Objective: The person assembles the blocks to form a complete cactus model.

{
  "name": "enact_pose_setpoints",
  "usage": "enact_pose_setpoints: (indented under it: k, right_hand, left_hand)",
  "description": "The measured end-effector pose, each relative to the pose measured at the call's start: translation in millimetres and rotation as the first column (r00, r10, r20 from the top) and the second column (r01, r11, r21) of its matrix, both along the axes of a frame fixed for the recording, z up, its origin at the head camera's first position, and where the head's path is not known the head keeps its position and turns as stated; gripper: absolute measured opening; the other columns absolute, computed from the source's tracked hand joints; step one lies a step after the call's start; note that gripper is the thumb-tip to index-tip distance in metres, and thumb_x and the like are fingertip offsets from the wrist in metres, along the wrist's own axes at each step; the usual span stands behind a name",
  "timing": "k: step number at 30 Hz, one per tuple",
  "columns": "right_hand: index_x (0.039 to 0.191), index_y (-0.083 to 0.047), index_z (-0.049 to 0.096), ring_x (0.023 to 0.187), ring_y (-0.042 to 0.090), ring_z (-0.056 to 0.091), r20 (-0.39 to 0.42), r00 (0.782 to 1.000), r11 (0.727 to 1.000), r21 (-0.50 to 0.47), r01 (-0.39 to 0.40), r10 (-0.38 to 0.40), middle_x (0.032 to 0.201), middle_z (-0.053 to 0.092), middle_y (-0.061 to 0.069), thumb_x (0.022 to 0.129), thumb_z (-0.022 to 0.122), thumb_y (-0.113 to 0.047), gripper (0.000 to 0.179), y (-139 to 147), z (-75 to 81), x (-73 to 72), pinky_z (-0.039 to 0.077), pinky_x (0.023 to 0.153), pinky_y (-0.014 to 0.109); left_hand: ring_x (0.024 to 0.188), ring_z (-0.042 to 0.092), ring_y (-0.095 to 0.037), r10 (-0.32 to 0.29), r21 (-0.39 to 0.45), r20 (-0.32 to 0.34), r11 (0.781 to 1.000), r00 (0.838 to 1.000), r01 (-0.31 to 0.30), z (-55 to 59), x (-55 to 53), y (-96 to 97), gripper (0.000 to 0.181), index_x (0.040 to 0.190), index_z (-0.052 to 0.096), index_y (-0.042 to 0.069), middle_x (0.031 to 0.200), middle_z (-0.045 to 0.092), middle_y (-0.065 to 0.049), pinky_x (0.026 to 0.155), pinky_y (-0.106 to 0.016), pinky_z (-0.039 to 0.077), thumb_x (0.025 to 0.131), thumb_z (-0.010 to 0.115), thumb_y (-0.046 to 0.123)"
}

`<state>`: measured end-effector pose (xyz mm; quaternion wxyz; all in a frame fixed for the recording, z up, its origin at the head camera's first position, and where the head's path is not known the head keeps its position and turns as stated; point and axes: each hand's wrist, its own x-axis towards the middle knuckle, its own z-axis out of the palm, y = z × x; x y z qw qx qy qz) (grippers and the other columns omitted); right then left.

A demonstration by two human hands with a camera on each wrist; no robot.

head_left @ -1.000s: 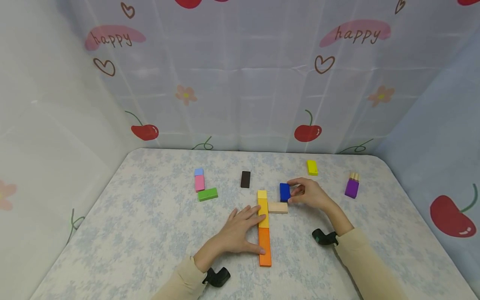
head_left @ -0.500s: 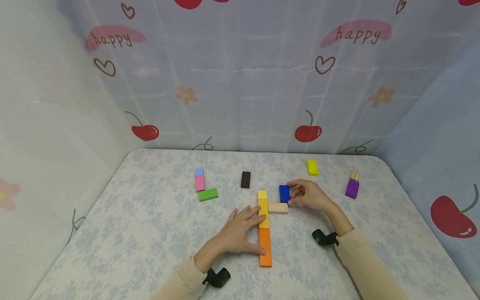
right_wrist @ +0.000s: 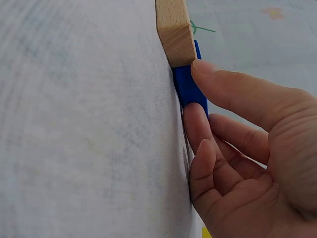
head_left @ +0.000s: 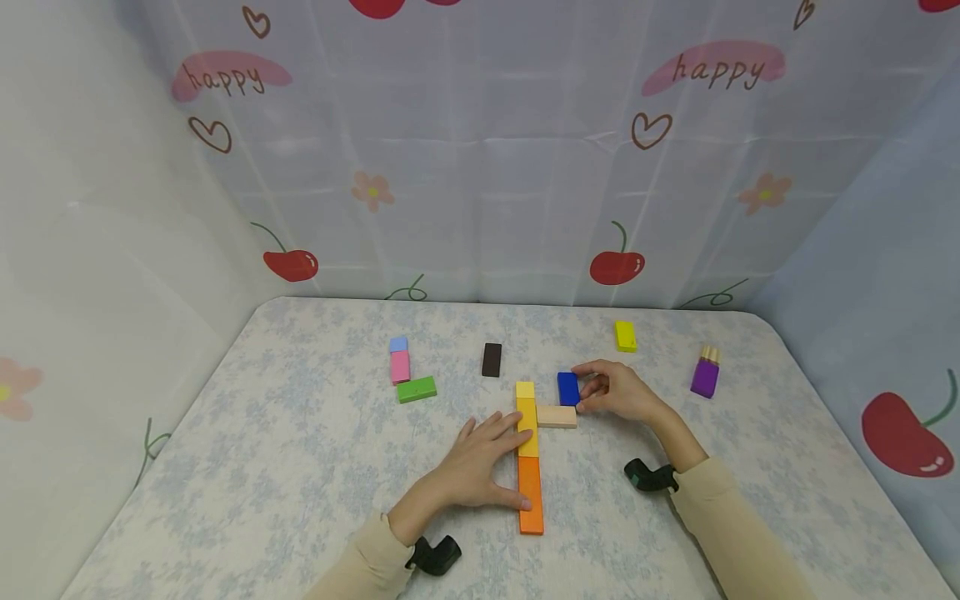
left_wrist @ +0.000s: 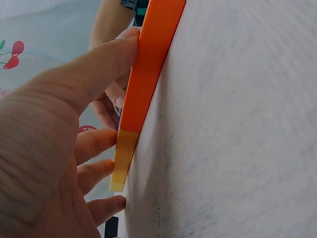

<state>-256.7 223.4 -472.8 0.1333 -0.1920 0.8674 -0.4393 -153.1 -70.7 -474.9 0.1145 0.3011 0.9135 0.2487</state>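
My left hand [head_left: 476, 467] rests with spread fingers on a straight row of blocks. Its thumb touches the orange block [head_left: 529, 483], while fingertips lie on the yellow block [head_left: 527, 437]; a small pale-yellow block [head_left: 524, 389] tops the row. Right of the yellow block, a plain wooden block [head_left: 557, 417] juts out sideways. My right hand [head_left: 618, 390] pinches a blue block [head_left: 568, 388] standing just behind the wooden one's right end. In the right wrist view, the thumb is at the blue block's near corner, by the wooden block [right_wrist: 176, 34], with curled fingers along its side.
Behind the row lies a dark brown block [head_left: 491, 360]. Light-blue [head_left: 398, 343], pink [head_left: 400, 367] and green [head_left: 416, 389] blocks sit together at the left. A bright yellow block [head_left: 626, 337] and a purple block [head_left: 704, 379] with pale sticks above it lie at the right.
The blue block has slid slightly toward me and a little left, up against the wooden block, with my right hand moving along. My left hand has stayed in place.
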Motion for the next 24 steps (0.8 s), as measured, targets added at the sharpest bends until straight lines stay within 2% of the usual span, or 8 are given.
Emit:
enact_pose_setpoints:
  k: [19, 24]
  right_hand:
    - [0.134, 0.003, 0.055, 0.087, 0.020, 0.065, -0.011, 1.000, 1.000, -0.008, 0.000, 0.000, 0.114, 0.065, 0.020, 0.079, 0.082, -0.013, 0.063, 2.5, -1.6, 0.6, 0.056, 0.073, 0.020]
    - [0.134, 0.002, 0.056, 0.089, 0.023, 0.066, -0.041, 0.998, 0.999, 0.000, 0.041, -0.041, 0.118, 0.065, 0.021, 0.078, 0.083, -0.014, 0.063, 7.0, 2.4, 0.9, 0.055, 0.071, 0.021]
  left_hand:
    - [0.151, 0.018, -0.029, 0.001, -0.008, 0.000, 1.000, 1.000, -0.001, 0.8, -0.1, 0.0, 0.093, 0.149, 0.043, 0.024, 0.163, 0.024, 0.001, 0.118, -0.063, 0.011, 0.071, 0.078, 0.061]
    - [0.151, 0.018, -0.029, 0.002, -0.008, -0.004, 1.000, 1.000, -0.002, 0.3, 0.1, 0.0, 0.093, 0.149, 0.043, 0.024, 0.163, 0.024, 0.002, 0.118, -0.062, 0.011, 0.071, 0.078, 0.061]
